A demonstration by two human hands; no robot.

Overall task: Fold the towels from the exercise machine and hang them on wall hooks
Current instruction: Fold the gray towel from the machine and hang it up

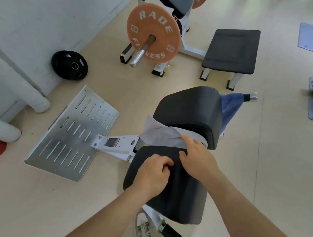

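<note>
A dark grey towel (pixel 175 184) lies spread over the machine's seat pad, low in the middle of the view. My left hand (pixel 153 174) pinches its far edge with curled fingers. My right hand (pixel 197 160) holds the towel's far right corner between thumb and fingers, its forefinger lying against a light grey towel (pixel 161 134). That light towel is bunched in the gap between the seat and the black back pad (pixel 189 110). A blue towel (pixel 230 109) hangs from the machine's handle bar behind the back pad. No wall hooks are in view.
A slotted metal footplate (pixel 72 134) lies on the floor to the left. A plate-loaded bench with an orange weight disc (pixel 153 32) and a black stool (pixel 233 49) stand beyond. A black weight plate (pixel 69 65) lies by the white wall. My shoe (pixel 143 232) is below.
</note>
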